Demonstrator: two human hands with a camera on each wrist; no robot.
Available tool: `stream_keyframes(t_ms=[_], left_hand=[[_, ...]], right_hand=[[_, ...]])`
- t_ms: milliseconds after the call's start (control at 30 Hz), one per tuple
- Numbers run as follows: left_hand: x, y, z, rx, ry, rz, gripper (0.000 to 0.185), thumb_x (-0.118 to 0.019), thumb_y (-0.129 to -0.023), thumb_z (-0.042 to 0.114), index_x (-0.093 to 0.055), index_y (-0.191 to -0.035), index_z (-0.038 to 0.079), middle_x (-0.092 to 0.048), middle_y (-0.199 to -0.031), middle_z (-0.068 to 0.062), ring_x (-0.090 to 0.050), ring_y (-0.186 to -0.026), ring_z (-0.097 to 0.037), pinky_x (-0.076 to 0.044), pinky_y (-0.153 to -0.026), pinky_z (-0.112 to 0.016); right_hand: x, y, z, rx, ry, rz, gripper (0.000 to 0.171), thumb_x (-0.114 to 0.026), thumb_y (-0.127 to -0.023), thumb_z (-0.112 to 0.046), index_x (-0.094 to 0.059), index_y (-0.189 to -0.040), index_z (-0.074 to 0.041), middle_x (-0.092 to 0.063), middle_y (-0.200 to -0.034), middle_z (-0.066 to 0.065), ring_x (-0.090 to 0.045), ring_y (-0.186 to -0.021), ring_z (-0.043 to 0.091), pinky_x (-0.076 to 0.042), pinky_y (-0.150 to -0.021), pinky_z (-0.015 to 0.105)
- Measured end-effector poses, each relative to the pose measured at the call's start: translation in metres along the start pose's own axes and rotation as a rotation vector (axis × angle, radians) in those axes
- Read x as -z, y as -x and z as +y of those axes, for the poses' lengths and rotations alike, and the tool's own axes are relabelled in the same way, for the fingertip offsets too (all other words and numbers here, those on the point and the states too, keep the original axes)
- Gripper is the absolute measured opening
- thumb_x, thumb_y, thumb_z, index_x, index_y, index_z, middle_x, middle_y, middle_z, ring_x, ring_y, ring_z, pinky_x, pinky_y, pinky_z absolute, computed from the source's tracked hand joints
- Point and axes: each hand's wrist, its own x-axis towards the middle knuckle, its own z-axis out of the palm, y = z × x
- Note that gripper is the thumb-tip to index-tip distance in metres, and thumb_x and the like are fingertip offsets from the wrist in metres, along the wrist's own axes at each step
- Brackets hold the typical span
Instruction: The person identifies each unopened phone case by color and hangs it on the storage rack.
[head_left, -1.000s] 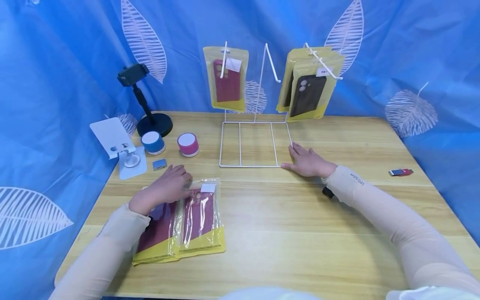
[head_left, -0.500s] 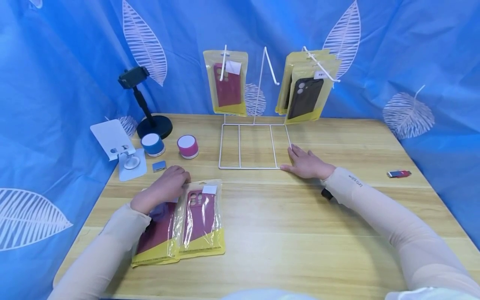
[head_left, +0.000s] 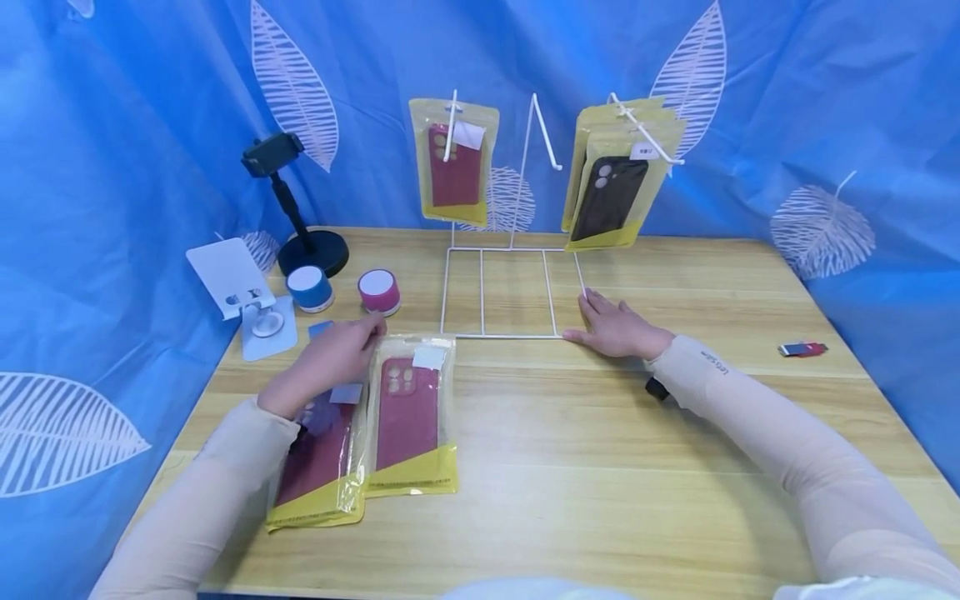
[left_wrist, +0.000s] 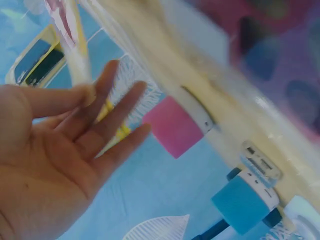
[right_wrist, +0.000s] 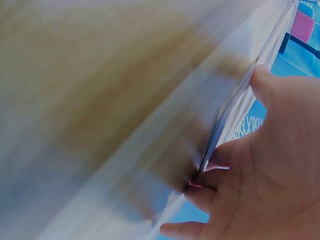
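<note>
My left hand (head_left: 330, 360) pinches the top left corner of a clear-and-yellow bagged red phone case (head_left: 407, 412), its upper end slightly raised from the table. In the left wrist view, the left hand's thumb and index finger (left_wrist: 102, 82) meet at the bag's edge while the other fingers extend. A second bagged red phone case (head_left: 318, 467) lies beneath the left wrist, partly covered. At the front right corner of the white wire rack (head_left: 510, 337), my right hand (head_left: 618, 328) rests on the base with its fingers spread. One bagged red case (head_left: 456, 179) and several bagged dark cases (head_left: 611, 196) hang from its hooks.
Left of the rack stand a pink speaker (head_left: 378, 292), a blue speaker (head_left: 309, 289), a black phone holder (head_left: 311, 250) and a white folding stand (head_left: 266, 329). A red USB stick (head_left: 802, 349) lies at far right. Blue curtain (head_left: 585, 50) surrounds the table.
My left hand has taken the right-hand bag's top corner and shifted that bag slightly up and right, apart from the other bag. The right hand stays on the rack base.
</note>
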Motion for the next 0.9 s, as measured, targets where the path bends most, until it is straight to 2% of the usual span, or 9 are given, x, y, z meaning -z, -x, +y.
stream_keyframes(t_ms=[167,300,400,500,633,767,833,900], left_hand=[[0.014,0.001,0.012,-0.026,0.22,0.229,0.012,-0.049,-0.104,0.016,-0.057,-0.111,0.009,-0.066,-0.096,-0.011,-0.058,-0.079,-0.024,-0.05,-0.072,-0.035],[0.022,-0.001,0.022,-0.13,0.395,0.427,0.013,-0.05,-0.104,0.012,-0.058,-0.108,0.004,-0.062,-0.084,-0.013,-0.052,-0.069,-0.02,-0.044,-0.063,-0.027],[0.027,-0.008,0.029,-0.237,0.436,0.55,0.011,-0.052,-0.102,0.008,-0.059,-0.106,0.001,-0.058,-0.075,-0.01,-0.047,-0.058,-0.014,-0.039,-0.053,-0.02],[0.036,-0.019,0.038,-0.337,0.433,0.649,0.009,-0.052,-0.101,0.004,-0.058,-0.104,-0.002,-0.059,-0.078,-0.012,-0.045,-0.057,-0.009,-0.037,-0.053,-0.016],[0.057,-0.038,0.052,-0.44,0.448,0.743,0.011,-0.05,-0.102,0.003,-0.055,-0.104,-0.007,-0.06,-0.086,-0.018,-0.043,-0.061,-0.008,-0.036,-0.054,-0.017],[0.083,-0.057,0.068,-0.514,0.482,0.819,0.015,-0.049,-0.103,0.006,-0.053,-0.104,-0.008,-0.06,-0.093,-0.02,-0.042,-0.06,-0.008,-0.036,-0.055,-0.018],[0.094,-0.066,0.074,-0.524,0.494,0.85,0.016,-0.048,-0.103,0.007,-0.053,-0.104,-0.008,-0.06,-0.093,-0.02,-0.039,-0.058,-0.007,-0.035,-0.054,-0.018],[0.102,-0.074,0.079,-0.505,0.511,0.863,0.017,-0.048,-0.104,0.009,-0.054,-0.104,-0.007,-0.059,-0.093,-0.018,-0.039,-0.058,-0.006,-0.035,-0.055,-0.018]], right_hand=[[0.0,0.0,0.002,0.0,0.003,0.0,0.094,-0.034,-0.099,-0.066,-0.007,-0.156,0.004,0.0,-0.165,0.024,-0.002,-0.154,0.038,-0.009,-0.117,0.07],[0.0,0.0,0.002,-0.003,-0.003,-0.003,0.093,-0.034,-0.1,-0.065,-0.007,-0.157,0.004,0.0,-0.165,0.024,-0.002,-0.154,0.038,-0.009,-0.117,0.071],[0.0,0.001,0.003,-0.001,-0.004,-0.002,0.092,-0.035,-0.1,-0.063,-0.007,-0.156,0.004,0.0,-0.165,0.024,-0.003,-0.153,0.039,-0.009,-0.117,0.071],[0.0,0.002,0.003,0.001,-0.007,-0.001,0.091,-0.036,-0.101,-0.062,-0.008,-0.156,0.005,-0.001,-0.165,0.025,-0.003,-0.153,0.039,-0.009,-0.116,0.071],[0.001,0.002,0.003,-0.001,-0.009,-0.005,0.092,-0.035,-0.1,-0.063,-0.008,-0.156,0.004,0.0,-0.165,0.024,-0.003,-0.153,0.039,-0.009,-0.117,0.071],[-0.001,0.001,0.003,0.001,0.0,-0.004,0.094,-0.033,-0.099,-0.066,-0.007,-0.157,0.003,0.001,-0.165,0.023,-0.003,-0.154,0.038,-0.01,-0.117,0.071],[-0.001,0.0,0.003,0.005,0.003,-0.001,0.094,-0.032,-0.099,-0.067,-0.007,-0.157,0.003,0.001,-0.165,0.023,-0.003,-0.154,0.038,-0.01,-0.117,0.071],[-0.002,-0.001,0.003,0.01,-0.001,0.002,0.094,-0.033,-0.099,-0.066,-0.007,-0.157,0.003,0.001,-0.165,0.023,-0.003,-0.154,0.038,-0.01,-0.117,0.07]])
